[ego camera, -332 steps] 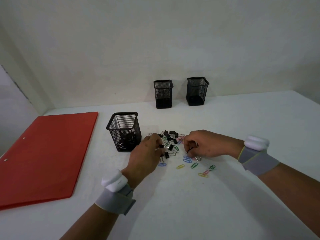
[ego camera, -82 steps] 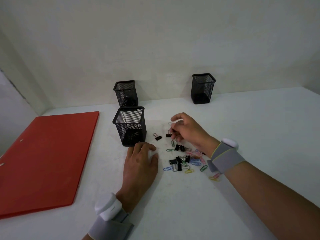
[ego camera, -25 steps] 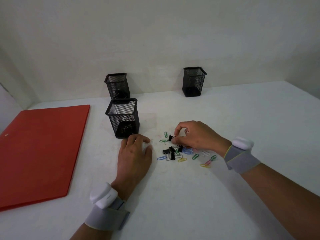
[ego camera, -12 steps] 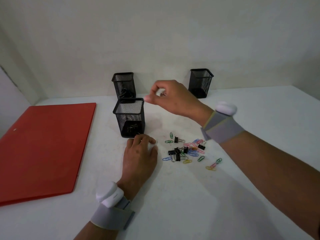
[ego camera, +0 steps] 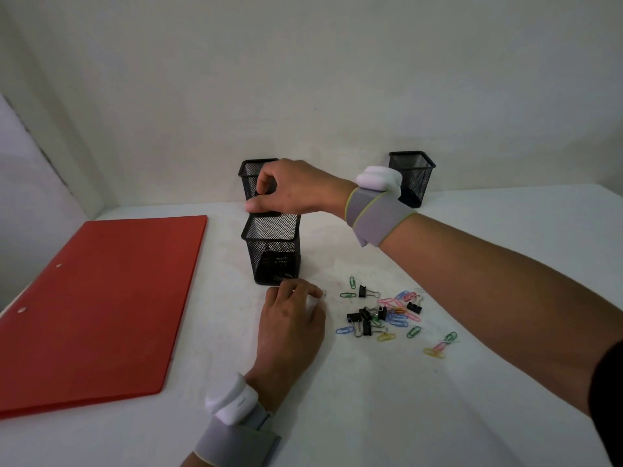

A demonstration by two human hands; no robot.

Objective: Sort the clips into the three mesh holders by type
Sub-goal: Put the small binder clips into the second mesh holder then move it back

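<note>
Head view: the right hand [ego camera: 296, 187] has risen from the scattered clips [ego camera: 387, 315] and now hangs over the near mesh holder [ego camera: 271, 251], in front of the far-left one [ego camera: 251, 173], fingers curled, though whether they still pinch a clip I cannot tell. The left hand [ego camera: 291, 328] stays flat and relaxed on the table [ego camera: 438, 416]. Probably another binder clip is being dropped; many remain unsorted to the right.

Bare forearms, with a grey fabric wrist strap [ego camera: 377, 215] edged in yellow-green behind the right hand [ego camera: 296, 188] and a plain grey strap [ego camera: 236, 443] behind the left hand [ego camera: 290, 328]. Topped each by a rounded white plastic device [ego camera: 379, 178]. At the right elbow, the edge of a dark sleeve [ego camera: 610, 399].
</note>
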